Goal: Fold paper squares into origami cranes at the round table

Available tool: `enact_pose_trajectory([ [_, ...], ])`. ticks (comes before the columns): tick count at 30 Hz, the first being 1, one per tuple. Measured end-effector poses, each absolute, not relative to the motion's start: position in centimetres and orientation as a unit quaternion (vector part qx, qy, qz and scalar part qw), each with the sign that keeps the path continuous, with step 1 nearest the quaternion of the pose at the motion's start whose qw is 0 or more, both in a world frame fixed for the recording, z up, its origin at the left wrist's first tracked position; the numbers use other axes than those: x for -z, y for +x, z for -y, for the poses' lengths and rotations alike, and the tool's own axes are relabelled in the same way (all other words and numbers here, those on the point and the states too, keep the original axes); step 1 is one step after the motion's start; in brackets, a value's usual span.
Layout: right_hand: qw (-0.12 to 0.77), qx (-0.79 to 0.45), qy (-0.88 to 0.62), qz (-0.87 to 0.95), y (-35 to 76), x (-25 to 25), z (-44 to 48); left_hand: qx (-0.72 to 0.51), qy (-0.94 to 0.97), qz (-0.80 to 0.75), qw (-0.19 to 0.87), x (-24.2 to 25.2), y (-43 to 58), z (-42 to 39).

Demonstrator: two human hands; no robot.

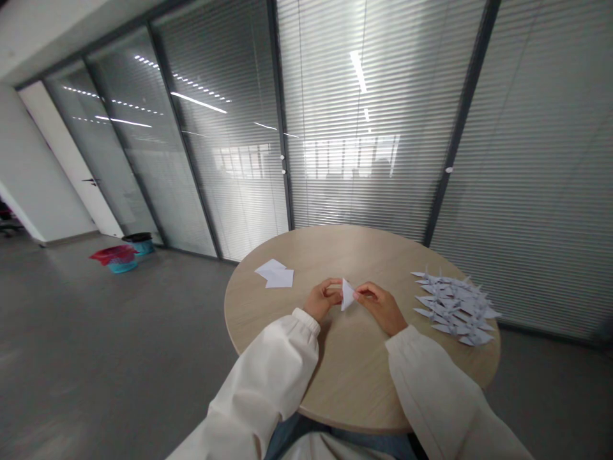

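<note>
Between my two hands, just above the table, is a small folded piece of white paper (347, 295), triangular in outline. My left hand (324, 299) holds its left edge between thumb and fingers. The right corner is pinched by the thumb and fingertips of my right hand (382, 306). Several flat sheets of white paper (279, 277) lie overlapping to the left of my hands. A dense cluster of folded white paper cranes (457, 306) covers the table's right side.
The round wooden table (354, 383) stands before a glass partition with blinds (364, 115). On the floor to the left are a bin with a red liner (116, 257) and a bin with a black liner (140, 243). A white door (71, 160) is at the far left.
</note>
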State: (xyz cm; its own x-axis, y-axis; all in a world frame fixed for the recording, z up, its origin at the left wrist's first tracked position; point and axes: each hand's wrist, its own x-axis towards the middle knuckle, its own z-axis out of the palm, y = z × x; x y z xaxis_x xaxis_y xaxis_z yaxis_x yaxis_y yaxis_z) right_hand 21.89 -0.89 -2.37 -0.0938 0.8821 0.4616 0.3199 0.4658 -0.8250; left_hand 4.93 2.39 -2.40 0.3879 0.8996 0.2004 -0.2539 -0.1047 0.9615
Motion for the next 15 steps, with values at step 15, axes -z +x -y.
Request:
enact_pose_trajectory([
  [15, 0.527, -0.265, -0.441, 0.677, 21.63, 2.59, 0.89, -0.546, 0.593, -0.319, 0.499, 1.57, 5.36, -1.98],
])
